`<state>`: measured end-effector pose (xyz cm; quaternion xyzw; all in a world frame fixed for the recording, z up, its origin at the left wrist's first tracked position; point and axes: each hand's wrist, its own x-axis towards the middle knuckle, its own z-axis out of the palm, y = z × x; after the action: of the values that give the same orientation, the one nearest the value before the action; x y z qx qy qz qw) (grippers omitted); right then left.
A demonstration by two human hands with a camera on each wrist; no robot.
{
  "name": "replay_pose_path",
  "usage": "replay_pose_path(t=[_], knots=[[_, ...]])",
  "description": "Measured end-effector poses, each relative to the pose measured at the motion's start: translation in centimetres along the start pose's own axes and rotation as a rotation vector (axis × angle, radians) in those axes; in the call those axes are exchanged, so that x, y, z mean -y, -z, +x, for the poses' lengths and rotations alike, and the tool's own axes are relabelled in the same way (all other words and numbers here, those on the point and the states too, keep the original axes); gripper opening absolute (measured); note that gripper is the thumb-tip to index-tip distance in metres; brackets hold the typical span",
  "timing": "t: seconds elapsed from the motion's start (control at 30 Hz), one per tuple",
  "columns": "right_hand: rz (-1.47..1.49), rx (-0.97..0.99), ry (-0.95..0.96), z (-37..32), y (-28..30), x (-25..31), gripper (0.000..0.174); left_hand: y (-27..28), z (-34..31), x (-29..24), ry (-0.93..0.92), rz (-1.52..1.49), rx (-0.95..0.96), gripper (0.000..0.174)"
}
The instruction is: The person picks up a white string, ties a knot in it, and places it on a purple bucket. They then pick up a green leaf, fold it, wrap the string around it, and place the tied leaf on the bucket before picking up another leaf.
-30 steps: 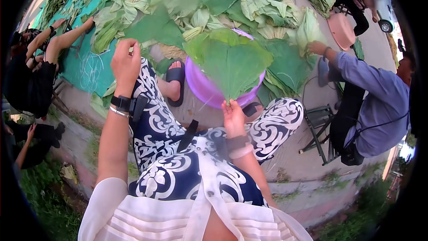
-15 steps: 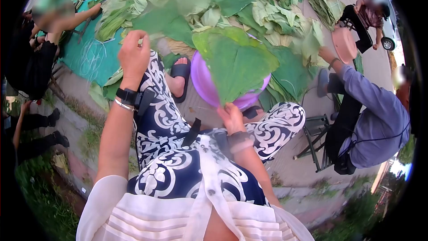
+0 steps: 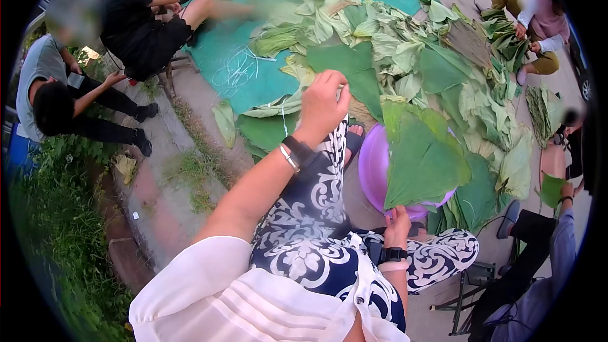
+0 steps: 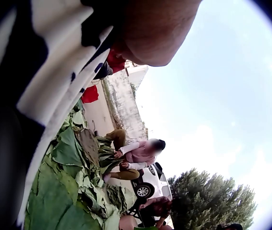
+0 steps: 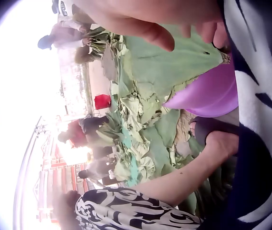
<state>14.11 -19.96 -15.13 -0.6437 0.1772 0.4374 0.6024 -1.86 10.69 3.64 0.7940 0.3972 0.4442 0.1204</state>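
Note:
In the head view my right hand pinches the lower tip of a large green leaf, which fans out above a purple basin. The right wrist view shows this hand close to the leaf, with the basin beyond. My left hand is raised over the left knee with its fingers curled, and no object shows in it. Only part of that hand appears in the left wrist view.
Piled leaves cover the ground and a teal sheet beyond the basin. White strings lie on the sheet. Several people sit around, one near a folding stool at the right. A sandalled foot stands beside the basin.
The head view has swung left, so the basin, leaf and both hands appear farther right. The right hand still holds the leaf tip, and the left hand stays raised and curled.

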Motion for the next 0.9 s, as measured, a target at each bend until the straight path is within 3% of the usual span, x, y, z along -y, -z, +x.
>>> replay_pose_path(t=[0.2, 0.47, 0.77, 0.87, 0.9], knots=[[0.079, 0.117, 0.068, 0.9, 0.4, -0.2, 0.050, 0.0, -0.1, -0.2, -0.006, 0.019, 0.015, 0.017], [0.096, 0.299, 0.138, -2.9, -1.3, 4.2, 0.052, 0.2, 0.2, -0.5, -0.004, 0.008, 0.025, 0.022], [0.204, 0.420, 0.189, -4.2, 0.4, 9.4, 0.041, 0.2, 0.3, -0.9, 0.006, 0.054, 0.021, 0.021], [-0.104, 0.497, 0.799, -8.2, 0.9, 10.6, 0.038, 0.2, 0.4, -1.1, 0.003, 0.049, 0.029, 0.021], [-0.054, 0.428, 0.712, -9.0, 0.8, 11.5, 0.038, 0.2, 0.5, -1.1, 0.005, 0.050, 0.042, 0.021]])
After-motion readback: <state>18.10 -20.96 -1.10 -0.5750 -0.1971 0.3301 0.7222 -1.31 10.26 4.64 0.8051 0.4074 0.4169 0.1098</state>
